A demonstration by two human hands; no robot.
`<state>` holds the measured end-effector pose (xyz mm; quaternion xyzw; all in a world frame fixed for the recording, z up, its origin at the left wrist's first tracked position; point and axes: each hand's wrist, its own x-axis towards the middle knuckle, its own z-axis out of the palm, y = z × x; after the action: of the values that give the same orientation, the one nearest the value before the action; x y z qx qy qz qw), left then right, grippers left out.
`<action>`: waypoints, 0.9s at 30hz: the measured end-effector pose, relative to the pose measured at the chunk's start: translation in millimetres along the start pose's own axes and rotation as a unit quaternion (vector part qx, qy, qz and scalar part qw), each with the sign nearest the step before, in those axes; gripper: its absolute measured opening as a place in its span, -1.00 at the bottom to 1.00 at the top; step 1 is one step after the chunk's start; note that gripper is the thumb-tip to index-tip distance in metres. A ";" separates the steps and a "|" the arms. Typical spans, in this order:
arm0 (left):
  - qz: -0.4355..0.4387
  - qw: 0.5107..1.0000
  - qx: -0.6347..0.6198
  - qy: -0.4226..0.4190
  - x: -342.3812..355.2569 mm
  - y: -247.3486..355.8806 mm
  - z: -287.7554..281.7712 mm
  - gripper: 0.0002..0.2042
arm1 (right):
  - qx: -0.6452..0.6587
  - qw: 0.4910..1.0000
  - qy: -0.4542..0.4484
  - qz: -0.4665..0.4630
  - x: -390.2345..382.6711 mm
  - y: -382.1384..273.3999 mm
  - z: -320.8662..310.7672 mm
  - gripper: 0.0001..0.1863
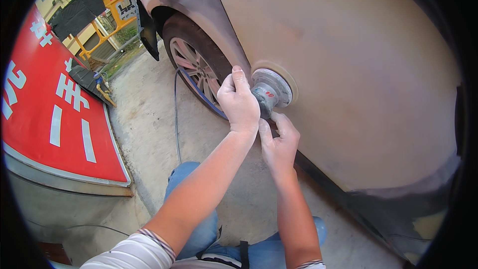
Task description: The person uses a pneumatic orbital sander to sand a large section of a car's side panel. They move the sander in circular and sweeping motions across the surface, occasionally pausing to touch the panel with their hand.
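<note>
Round sander [269, 91] w/ a grey body, red mark & pale dust all over it sits w/ its disc on the car's side panel [363, 89], near the panel's wheel-side edge; take the sander as ref pt for everything else. L hand [240, 98] is just left of it, touching, curled narrow on the near side of its body, so it's holding the sander, thumb sticking up (most fingers hidden behind the hand, so exact grip unclear). R hand [282, 142] is just below the sander, thumb & bent forefinger close together by its lower end; can't tell if they pinch it or only touch. Both hands look dusty, whitish esp. at the fingers. Panel spreads up & right of the sander, patchy beige/brown, matte, w/ a darker area far below right. Wheel [197, 65] w/ multi-spoke rim is left of the sander, beyond the L hand; a thin hose [176, 114] hangs by the tyre, farther left & lower. Concrete floor [144, 99] shows left of & below the sander. Well off to the left: big red sign [64, 104] w/ white characters, & past it, upper left, an orange barrier [105, 26]. Below the sander, person's blue jeans [199, 231] & a white striped sleeve [132, 253] on the L arm.
</note>
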<state>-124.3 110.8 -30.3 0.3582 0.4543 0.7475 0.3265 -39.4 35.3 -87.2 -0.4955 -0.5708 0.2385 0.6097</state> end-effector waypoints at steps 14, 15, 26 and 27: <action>0.072 0.951 -0.057 -0.295 -155.8 16.1 45.2 -0.71 | -0.013 0.945 0.325 -0.036 -78.8 14.1 -98.7 -0.53; 0.093 0.941 -0.079 -0.316 -161.1 17.9 45.5 -0.75 | -0.053 0.933 0.348 -0.076 -77.0 12.0 -103.4 -0.56; -0.084 0.890 -0.171 -0.415 -23.7 -7.2 -31.8 -0.36 | 0.028 0.973 0.209 -0.096 11.9 -36.4 -38.2 -0.60; -0.081 0.903 -0.155 -0.391 -9.3 -10.7 -39.5 -0.32 | 0.008 0.976 0.190 -0.104 23.3 -40.3 -24.3 -0.63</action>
<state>-150.5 89.6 -55.3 0.5288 0.1955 0.5792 0.5888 -22.3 31.3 -37.7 -0.4647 -0.4912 0.0797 0.7324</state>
